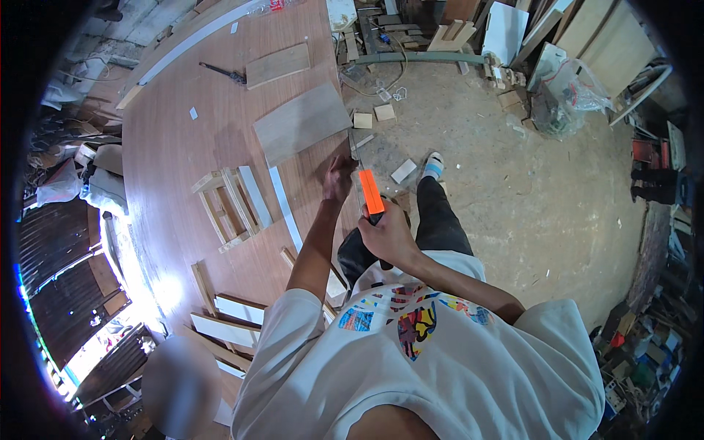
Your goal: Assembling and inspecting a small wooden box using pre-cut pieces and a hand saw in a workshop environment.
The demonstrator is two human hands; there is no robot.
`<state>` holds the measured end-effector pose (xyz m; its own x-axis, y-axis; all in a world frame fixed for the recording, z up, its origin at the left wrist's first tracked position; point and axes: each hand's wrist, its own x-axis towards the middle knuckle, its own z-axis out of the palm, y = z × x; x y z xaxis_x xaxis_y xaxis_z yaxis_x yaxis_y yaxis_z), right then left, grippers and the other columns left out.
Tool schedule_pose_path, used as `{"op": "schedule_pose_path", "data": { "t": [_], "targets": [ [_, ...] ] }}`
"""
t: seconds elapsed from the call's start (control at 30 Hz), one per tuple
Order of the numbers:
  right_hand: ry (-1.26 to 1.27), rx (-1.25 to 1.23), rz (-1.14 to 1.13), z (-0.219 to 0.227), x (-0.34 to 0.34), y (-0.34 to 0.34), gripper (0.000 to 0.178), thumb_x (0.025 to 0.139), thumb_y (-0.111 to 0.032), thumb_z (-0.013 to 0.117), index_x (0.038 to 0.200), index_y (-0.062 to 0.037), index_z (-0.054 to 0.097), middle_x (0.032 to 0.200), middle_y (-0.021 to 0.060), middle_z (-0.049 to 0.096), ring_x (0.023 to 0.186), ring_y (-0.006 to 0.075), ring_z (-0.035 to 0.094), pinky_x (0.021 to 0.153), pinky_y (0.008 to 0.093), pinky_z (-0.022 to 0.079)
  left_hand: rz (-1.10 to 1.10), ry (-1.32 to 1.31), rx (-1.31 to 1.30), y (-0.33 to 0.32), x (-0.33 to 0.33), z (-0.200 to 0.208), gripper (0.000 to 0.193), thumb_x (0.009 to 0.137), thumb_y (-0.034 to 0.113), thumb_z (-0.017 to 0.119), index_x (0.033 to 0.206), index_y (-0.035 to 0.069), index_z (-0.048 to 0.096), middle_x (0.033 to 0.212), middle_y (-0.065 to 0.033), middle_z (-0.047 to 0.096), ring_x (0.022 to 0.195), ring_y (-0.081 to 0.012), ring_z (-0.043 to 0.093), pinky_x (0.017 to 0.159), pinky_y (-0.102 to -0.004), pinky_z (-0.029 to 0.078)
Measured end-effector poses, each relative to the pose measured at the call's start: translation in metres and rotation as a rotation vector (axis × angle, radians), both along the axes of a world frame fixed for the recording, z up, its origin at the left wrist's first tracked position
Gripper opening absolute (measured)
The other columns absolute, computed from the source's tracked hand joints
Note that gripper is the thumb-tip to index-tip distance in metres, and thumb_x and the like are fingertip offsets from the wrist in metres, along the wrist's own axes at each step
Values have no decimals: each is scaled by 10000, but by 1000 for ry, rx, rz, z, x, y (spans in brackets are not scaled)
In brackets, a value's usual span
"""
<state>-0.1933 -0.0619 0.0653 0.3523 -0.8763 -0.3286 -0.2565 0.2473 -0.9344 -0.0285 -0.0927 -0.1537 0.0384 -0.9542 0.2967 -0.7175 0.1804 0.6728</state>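
Observation:
My right hand [389,233] is closed round the black handle of a handsaw with an orange part [372,192]. Its narrow grey blade [353,145] points away from me along the table's right edge. Just left of the saw, my left hand [338,178] is at that same edge with its fingers curled. What lies under those fingers is too dark to make out. Beyond both hands, a flat grey-brown board [303,125] lies on the wood-coloured table [172,147], its right corner near the blade tip.
A small slatted wooden frame [233,207] and a white strip [284,207] lie left of my arm. Farther off are another board [279,66] and a dark tool [224,72]. Offcuts [403,171] litter the floor. A clear plastic bag [568,103] stands at the far right.

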Motion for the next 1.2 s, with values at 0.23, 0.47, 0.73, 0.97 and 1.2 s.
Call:
{"op": "schedule_pose_path", "data": {
  "t": [0.23, 0.47, 0.73, 0.97, 1.2],
  "targets": [
    [62, 101, 29, 11, 2, -3, 76, 795, -10, 583, 791, -3, 507, 634, 24, 476, 556, 73, 438, 505, 285, 357, -3, -24, 6, 0, 4, -5, 300, 677, -103, 574, 912, 34, 700, 871, -113, 587, 836, -314, 576, 724, -389, 503],
    [32, 137, 35, 13, 3, -7, 84, 791, 20, 570, 784, -8, 491, 662, 23, 472, 620, 78, 457, 550, 278, 376, 13, -40, -12, 2, 4, -10, 291, 681, -80, 574, 914, 43, 697, 877, -112, 598, 840, -322, 573, 743, -406, 499],
    [-17, 77, 56, 9, -1, -3, 86, 790, 25, 569, 801, -10, 492, 689, 20, 481, 631, 75, 463, 559, 262, 380, -67, -189, -161, 0, 3, -6, 319, 686, -23, 561, 976, 26, 687, 942, -117, 629, 936, -313, 580, 868, -404, 475],
    [3, 72, 80, 21, -8, -2, 85, 810, 3, 572, 798, -11, 489, 668, 9, 488, 578, 46, 448, 479, 252, 361, -57, -82, 27, 6, 7, -15, 376, 708, 0, 525, 1047, 41, 682, 1046, -144, 628, 1046, -338, 561, 1000, -452, 422],
    [-4, 111, 49, 33, -12, -4, 122, 779, -56, 608, 825, 34, 540, 542, 124, 500, 433, 158, 489, 450, 343, 363, -34, -117, 99, 6, 7, -18, 344, 732, -3, 556, 1052, 30, 678, 1058, -142, 597, 1047, -347, 546, 933, -439, 435]
  ]
}}
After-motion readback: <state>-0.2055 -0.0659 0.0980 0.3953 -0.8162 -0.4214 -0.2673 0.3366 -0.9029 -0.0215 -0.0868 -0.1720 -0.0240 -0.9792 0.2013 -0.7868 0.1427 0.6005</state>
